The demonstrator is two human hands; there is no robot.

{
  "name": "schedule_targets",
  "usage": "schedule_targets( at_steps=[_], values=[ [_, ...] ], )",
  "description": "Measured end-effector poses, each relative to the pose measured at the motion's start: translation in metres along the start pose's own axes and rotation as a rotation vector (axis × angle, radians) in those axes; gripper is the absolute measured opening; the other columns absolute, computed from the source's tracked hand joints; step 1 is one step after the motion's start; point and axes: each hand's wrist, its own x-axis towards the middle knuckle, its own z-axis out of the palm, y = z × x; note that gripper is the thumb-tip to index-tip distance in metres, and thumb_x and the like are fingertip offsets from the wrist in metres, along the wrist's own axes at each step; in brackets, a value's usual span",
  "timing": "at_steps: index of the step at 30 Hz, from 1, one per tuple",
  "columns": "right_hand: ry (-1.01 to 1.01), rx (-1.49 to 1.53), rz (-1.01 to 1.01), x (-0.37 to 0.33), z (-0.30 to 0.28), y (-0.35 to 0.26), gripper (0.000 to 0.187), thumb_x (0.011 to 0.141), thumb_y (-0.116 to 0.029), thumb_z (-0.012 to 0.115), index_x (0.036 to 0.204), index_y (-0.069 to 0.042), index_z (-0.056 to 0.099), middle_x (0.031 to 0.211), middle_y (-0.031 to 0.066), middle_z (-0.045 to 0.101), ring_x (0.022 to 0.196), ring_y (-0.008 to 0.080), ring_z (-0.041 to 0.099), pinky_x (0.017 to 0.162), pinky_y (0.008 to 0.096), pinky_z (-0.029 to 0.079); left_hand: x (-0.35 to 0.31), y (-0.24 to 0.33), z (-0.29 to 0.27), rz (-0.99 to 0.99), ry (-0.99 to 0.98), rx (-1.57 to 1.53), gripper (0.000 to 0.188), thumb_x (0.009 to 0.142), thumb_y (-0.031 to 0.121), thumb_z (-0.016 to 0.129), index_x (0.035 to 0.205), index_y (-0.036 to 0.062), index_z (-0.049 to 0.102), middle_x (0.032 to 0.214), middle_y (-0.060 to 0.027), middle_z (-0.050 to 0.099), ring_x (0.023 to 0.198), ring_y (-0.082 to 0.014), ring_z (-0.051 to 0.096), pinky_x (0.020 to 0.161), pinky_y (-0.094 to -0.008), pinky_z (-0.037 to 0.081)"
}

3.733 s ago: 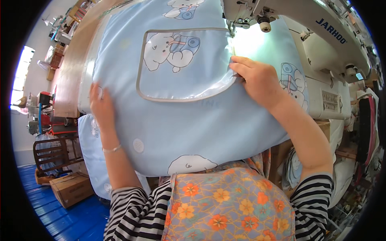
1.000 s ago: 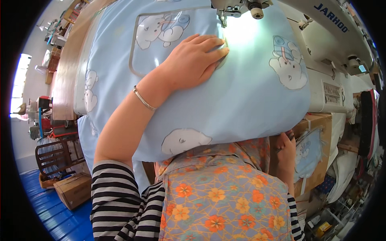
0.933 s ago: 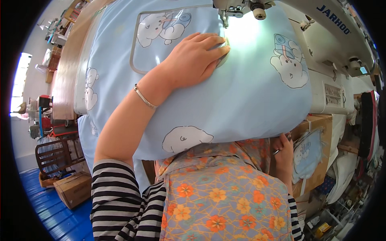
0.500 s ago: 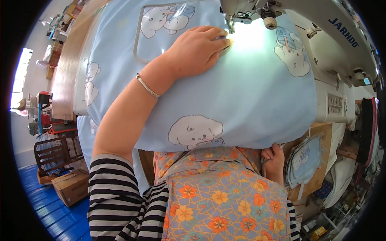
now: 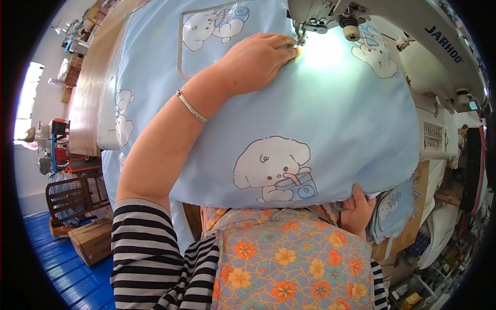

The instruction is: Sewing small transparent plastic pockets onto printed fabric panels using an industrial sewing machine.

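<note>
A light-blue cloth (image 5: 341,139) printed with white cartoon puppies spreads over the sewing machine bed and hangs to my lap. My left hand (image 5: 258,62), a silver bangle on its wrist, presses the cloth just left of the needle and presser foot (image 5: 300,37). Its bent fingers gather the fabric at their tips; the thumb is mostly hidden. At the near right edge, my right hand (image 5: 357,211) grips the cloth's hem with its thumb on top, the other fingers curled beneath. A grey-bordered clear panel (image 5: 181,49) lies on the cloth beyond my left forearm.
The sewing machine head (image 5: 413,31) reaches over from the upper right, its lamp lighting the cloth. Right of my lap, a cardboard box (image 5: 413,232) bears a stack of blue printed pieces (image 5: 390,212). A wooden tabletop (image 5: 88,98) and a brown carton (image 5: 90,240) are at left.
The lower cloth has shifted right and its near edge has come closer to me, showing more of the bottom puppy. My right hand has moved slightly nearer, its thumb now over the hem.
</note>
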Motion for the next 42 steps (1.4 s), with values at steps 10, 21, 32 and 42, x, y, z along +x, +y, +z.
schedule_targets(
  at_steps=[10, 21, 32, 42],
  values=[
    [0.222, -0.867, -0.536, 0.036, 0.015, -0.058, 0.059, 0.085, -0.016, 0.069, 0.134, 0.006, 0.044, 0.126, 0.0175, 0.056, 0.108, 0.0279, 0.059, 0.094, 0.0367, 0.045, -0.001, 0.006, -0.012, -0.054, -0.065, 0.051, 0.032, 0.098, 0.015, 0.045, 0.123, 0.0101, 0.064, 0.133, -0.0067, 0.057, 0.122, -0.0252, 0.053, 0.096, -0.0379, 0.048],
    [0.294, -1.7, -0.882, 0.169, 0.038, -0.168, 0.055, 0.088, -0.027, 0.059, 0.138, -0.008, 0.046, 0.118, 0.026, 0.061, 0.107, 0.042, 0.06, 0.089, 0.0449, 0.048, 0.003, 0.024, -0.015, -0.047, -0.124, 0.177, 0.031, 0.094, 0.02, 0.051, 0.12, 0.0079, 0.064, 0.119, -0.0038, 0.061, 0.108, -0.0227, 0.059, 0.082, -0.0358, 0.054],
    [0.215, -0.972, -0.803, 0.086, -0.03, -0.101, 0.022, 0.092, -0.017, 0.063, 0.108, -0.002, 0.058, 0.09, 0.0028, 0.06, 0.089, 0.015, 0.055, 0.083, 0.0297, 0.045, -0.007, 0.031, -0.005, -0.088, -0.045, 0.27, 0.032, 0.093, 0.021, 0.053, 0.119, 0.0048, 0.062, 0.111, -0.006, 0.062, 0.105, -0.0205, 0.06, 0.078, -0.0322, 0.055],
    [-0.119, -0.068, 0.042, -0.021, 0.01, -0.035, 0.023, 0.082, 0.0, 0.061, 0.089, -0.012, 0.043, 0.074, -0.0013, 0.045, 0.054, 0.0056, 0.038, 0.046, 0.02, 0.029, -0.009, 0.029, -0.009, -0.028, 0.016, 0.225, 0.03, 0.094, 0.023, 0.053, 0.116, 0.0067, 0.065, 0.119, -0.0062, 0.062, 0.109, -0.0224, 0.06, 0.08, -0.0354, 0.055]
  ],
)
